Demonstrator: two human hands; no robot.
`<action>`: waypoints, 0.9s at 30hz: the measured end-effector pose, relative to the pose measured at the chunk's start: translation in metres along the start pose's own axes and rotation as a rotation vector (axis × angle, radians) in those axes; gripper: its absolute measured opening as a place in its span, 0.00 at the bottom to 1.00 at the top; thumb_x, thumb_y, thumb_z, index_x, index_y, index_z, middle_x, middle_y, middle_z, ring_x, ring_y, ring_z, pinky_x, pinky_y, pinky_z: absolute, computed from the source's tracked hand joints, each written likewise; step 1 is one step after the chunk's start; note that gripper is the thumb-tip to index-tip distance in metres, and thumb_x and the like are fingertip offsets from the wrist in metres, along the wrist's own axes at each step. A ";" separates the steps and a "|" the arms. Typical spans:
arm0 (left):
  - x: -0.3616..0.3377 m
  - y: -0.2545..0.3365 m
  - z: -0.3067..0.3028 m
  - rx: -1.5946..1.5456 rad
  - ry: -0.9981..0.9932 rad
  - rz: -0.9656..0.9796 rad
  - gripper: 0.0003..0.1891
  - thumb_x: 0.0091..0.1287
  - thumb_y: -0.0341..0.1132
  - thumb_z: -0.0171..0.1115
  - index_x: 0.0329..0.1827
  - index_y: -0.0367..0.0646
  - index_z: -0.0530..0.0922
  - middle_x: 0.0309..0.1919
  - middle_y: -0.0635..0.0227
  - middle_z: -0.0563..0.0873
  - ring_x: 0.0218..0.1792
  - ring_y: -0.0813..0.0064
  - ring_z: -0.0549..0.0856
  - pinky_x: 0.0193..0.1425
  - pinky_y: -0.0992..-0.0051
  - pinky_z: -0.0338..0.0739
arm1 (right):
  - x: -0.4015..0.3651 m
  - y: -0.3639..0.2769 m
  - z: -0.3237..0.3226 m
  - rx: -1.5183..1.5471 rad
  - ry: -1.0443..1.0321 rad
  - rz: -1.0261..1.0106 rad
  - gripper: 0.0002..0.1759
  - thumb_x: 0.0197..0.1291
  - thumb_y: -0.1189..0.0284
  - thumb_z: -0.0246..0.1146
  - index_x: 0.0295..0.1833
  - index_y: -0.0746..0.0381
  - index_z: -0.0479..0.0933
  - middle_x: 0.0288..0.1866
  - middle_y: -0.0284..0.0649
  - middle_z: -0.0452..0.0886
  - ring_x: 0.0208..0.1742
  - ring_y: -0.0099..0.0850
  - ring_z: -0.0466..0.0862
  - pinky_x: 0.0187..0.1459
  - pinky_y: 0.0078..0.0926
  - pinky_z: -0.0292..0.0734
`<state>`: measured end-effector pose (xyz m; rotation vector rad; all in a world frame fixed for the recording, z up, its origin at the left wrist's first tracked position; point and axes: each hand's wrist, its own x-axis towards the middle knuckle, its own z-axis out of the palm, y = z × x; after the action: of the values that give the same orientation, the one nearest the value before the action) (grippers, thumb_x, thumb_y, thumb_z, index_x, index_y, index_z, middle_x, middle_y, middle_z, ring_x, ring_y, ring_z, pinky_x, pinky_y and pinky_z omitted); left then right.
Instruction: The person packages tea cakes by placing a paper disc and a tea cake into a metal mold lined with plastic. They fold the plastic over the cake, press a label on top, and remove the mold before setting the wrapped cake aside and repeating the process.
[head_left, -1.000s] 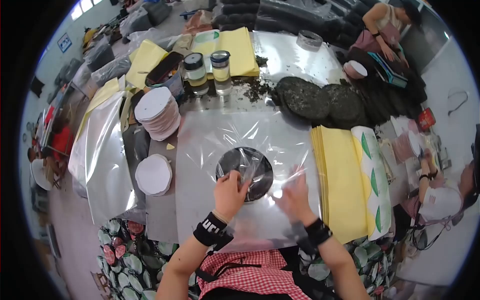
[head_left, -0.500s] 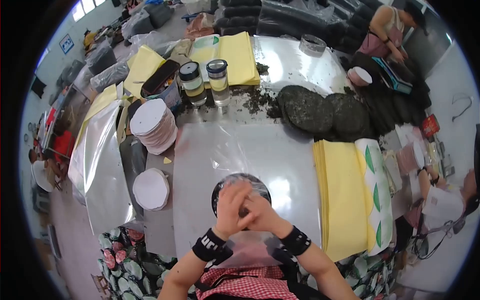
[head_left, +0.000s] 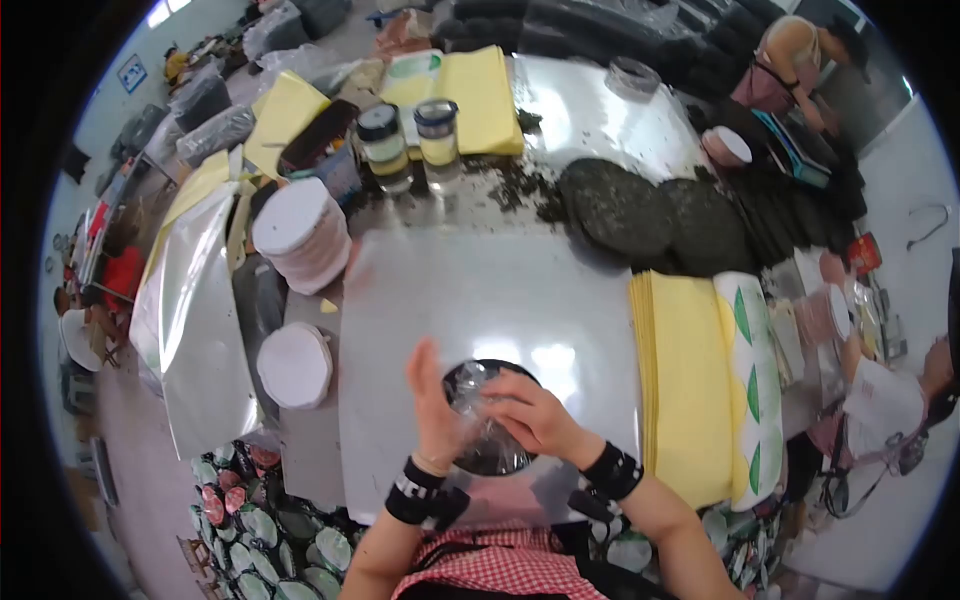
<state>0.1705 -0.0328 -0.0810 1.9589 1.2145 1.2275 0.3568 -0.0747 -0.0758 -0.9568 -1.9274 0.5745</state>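
Round dark cake (head_left: 497, 452) under crinkled film (head_left: 468, 386)

film (head_left: 478, 398): spread flat earlier, now bunched over the disc (head_left: 492, 452)
left hand (head_left: 435, 405): opened, seemingly lifted off
right hand (head_left: 528, 415): now pinching the film

jars (head_left: 381, 138) (head_left: 437, 128) 2 | white disc stacks (head_left: 300, 232) (head_left: 293, 364) 2 | hands (head_left: 437, 405) (head_left: 527, 412) 2 | wristbands (head_left: 418, 495) (head_left: 611, 472) 2
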 end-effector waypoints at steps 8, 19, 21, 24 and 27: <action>-0.020 0.018 -0.010 0.398 -0.563 0.309 0.39 0.54 0.28 0.65 0.73 0.30 0.66 0.71 0.48 0.72 0.75 0.53 0.68 0.79 0.57 0.62 | -0.029 -0.036 0.014 -0.546 -0.026 0.046 0.20 0.54 0.74 0.61 0.53 0.70 0.81 0.60 0.52 0.81 0.65 0.47 0.79 0.70 0.41 0.73; -0.028 0.027 -0.006 0.584 -0.813 0.323 0.45 0.65 0.54 0.64 0.80 0.35 0.59 0.82 0.48 0.55 0.83 0.46 0.49 0.83 0.45 0.40 | -0.112 -0.049 -0.067 -0.696 0.207 0.171 0.19 0.55 0.77 0.62 0.53 0.71 0.79 0.48 0.48 0.84 0.56 0.44 0.84 0.57 0.36 0.81; -0.026 0.027 -0.003 0.572 -0.831 0.335 0.45 0.66 0.54 0.64 0.80 0.35 0.59 0.82 0.48 0.55 0.83 0.46 0.49 0.83 0.45 0.40 | -0.218 -0.037 -0.117 -1.099 0.449 0.503 0.15 0.62 0.74 0.66 0.54 0.68 0.80 0.46 0.49 0.85 0.51 0.44 0.87 0.51 0.37 0.83; -0.015 0.025 -0.002 0.582 -0.850 0.311 0.45 0.66 0.53 0.63 0.80 0.35 0.59 0.82 0.48 0.55 0.83 0.46 0.49 0.83 0.45 0.40 | -0.331 -0.090 -0.178 -1.452 0.557 0.830 0.22 0.63 0.70 0.70 0.61 0.68 0.80 0.58 0.51 0.85 0.56 0.47 0.86 0.56 0.39 0.81; -0.012 0.029 -0.001 0.580 -0.825 0.303 0.34 0.73 0.48 0.53 0.78 0.38 0.64 0.81 0.50 0.59 0.82 0.47 0.53 0.83 0.48 0.43 | -0.382 -0.089 -0.195 -1.298 0.723 1.027 0.18 0.63 0.70 0.70 0.56 0.67 0.83 0.55 0.50 0.87 0.55 0.44 0.87 0.55 0.35 0.81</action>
<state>0.1788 -0.0563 -0.0628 2.7260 0.8846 0.0599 0.6100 -0.4305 -0.1090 -2.5414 -0.8415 -0.6133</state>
